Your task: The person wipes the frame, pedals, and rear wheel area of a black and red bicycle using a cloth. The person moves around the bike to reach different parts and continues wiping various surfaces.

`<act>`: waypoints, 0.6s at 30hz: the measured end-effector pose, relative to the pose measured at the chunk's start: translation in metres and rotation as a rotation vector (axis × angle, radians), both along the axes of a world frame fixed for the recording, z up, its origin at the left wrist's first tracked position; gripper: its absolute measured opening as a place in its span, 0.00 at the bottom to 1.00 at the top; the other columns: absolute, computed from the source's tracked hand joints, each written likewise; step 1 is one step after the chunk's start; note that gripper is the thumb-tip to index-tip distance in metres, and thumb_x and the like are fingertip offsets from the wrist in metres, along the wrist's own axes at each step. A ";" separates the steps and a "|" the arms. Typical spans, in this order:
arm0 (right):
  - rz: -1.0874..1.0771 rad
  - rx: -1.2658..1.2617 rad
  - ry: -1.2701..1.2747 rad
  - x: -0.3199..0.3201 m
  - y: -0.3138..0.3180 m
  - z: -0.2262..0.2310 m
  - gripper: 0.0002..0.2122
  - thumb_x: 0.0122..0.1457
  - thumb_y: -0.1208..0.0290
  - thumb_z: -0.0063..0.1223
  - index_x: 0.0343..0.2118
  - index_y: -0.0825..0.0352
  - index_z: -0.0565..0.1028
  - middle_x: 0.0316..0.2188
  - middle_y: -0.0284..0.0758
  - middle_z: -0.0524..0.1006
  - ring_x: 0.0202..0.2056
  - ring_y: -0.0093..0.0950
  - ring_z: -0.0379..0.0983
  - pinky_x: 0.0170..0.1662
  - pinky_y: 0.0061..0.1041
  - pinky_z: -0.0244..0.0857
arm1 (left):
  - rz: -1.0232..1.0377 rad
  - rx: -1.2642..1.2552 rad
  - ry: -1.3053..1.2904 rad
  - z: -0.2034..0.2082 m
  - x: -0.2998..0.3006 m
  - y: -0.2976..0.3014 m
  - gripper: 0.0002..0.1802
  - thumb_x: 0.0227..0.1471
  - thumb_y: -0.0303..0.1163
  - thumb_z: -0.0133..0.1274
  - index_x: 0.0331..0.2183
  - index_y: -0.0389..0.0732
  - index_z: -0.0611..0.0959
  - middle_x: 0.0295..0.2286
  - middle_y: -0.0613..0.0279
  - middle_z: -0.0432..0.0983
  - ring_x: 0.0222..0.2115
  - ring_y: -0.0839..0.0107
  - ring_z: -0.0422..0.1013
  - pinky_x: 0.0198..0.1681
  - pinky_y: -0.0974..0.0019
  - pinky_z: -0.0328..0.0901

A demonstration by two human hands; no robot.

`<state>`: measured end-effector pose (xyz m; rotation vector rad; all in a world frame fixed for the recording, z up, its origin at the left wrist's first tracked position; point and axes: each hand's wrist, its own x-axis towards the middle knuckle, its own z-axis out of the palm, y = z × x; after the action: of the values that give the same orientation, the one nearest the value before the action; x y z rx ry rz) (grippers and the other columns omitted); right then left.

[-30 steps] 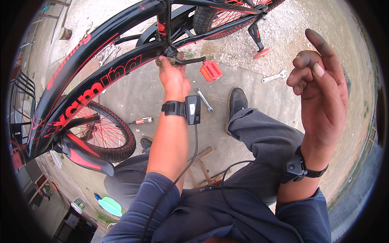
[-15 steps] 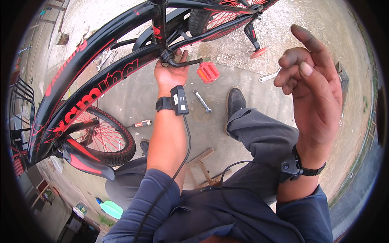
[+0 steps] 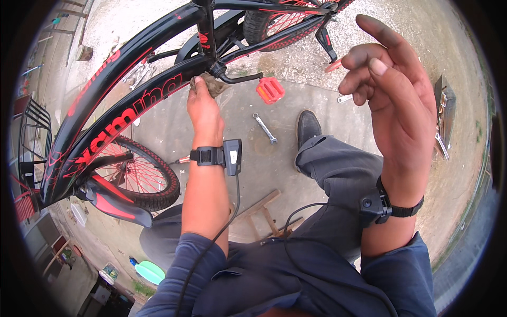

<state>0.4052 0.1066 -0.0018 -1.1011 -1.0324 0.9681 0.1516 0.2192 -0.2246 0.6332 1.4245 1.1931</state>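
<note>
My left hand [image 3: 205,110] is closed on a dirty brown rag [image 3: 214,85]. It is at the underside of the black bicycle frame [image 3: 158,88] with red lettering, close to the crank [image 3: 240,81]. A red pedal [image 3: 270,90] sits at the crank's end, right of the rag. My right hand [image 3: 398,90] is raised at the right, palm turned inward, its dirt-darkened fingers apart and partly bent. Nothing shows in it, and it is apart from the bicycle.
A combination wrench [image 3: 265,128] lies on the concrete beside my shoe [image 3: 308,129]. Another wrench [image 3: 344,99] is partly behind my right hand. A low wooden stool [image 3: 261,213] stands between my legs. An open tool box [image 3: 445,113] is at the far right; a screwdriver [image 3: 182,160] lies by the wheel.
My left hand has moved left from beneath the crank and turned from palm-up to gripping, with the rag now plainly visible. My right hand has shifted slightly left and up.
</note>
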 end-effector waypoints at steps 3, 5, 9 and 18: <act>0.013 -0.190 0.047 0.003 0.000 0.004 0.24 0.67 0.70 0.45 0.64 0.76 0.64 0.42 0.38 0.79 0.36 0.23 0.79 0.36 0.18 0.64 | -0.074 -0.020 0.108 0.002 -0.013 -0.012 0.19 0.69 0.44 0.47 0.47 0.38 0.80 0.40 0.65 0.80 0.38 0.73 0.75 0.46 0.66 0.68; 0.008 -0.186 0.042 0.004 0.000 0.004 0.24 0.67 0.70 0.46 0.63 0.76 0.65 0.42 0.39 0.79 0.36 0.23 0.79 0.36 0.17 0.64 | -0.102 -0.073 0.124 -0.002 -0.018 -0.021 0.19 0.69 0.44 0.48 0.48 0.39 0.80 0.41 0.64 0.80 0.39 0.72 0.77 0.46 0.65 0.70; 0.017 -0.163 0.038 0.007 -0.001 0.003 0.24 0.68 0.69 0.47 0.63 0.76 0.65 0.41 0.40 0.79 0.36 0.23 0.79 0.36 0.17 0.64 | -0.191 -0.149 0.039 -0.015 -0.019 -0.040 0.15 0.66 0.37 0.52 0.50 0.40 0.77 0.41 0.63 0.79 0.40 0.72 0.77 0.45 0.63 0.72; 0.023 -0.170 0.034 0.006 0.001 0.001 0.24 0.68 0.68 0.47 0.63 0.76 0.65 0.41 0.40 0.79 0.35 0.24 0.79 0.35 0.17 0.64 | -0.291 -0.207 -0.185 -0.027 0.031 -0.020 0.17 0.63 0.31 0.56 0.52 0.44 0.74 0.41 0.67 0.78 0.41 0.71 0.77 0.47 0.60 0.73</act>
<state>0.4117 0.1078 -0.0006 -1.2099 -0.9504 1.1050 0.1828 0.1992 -0.2514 0.5483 1.2321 0.8406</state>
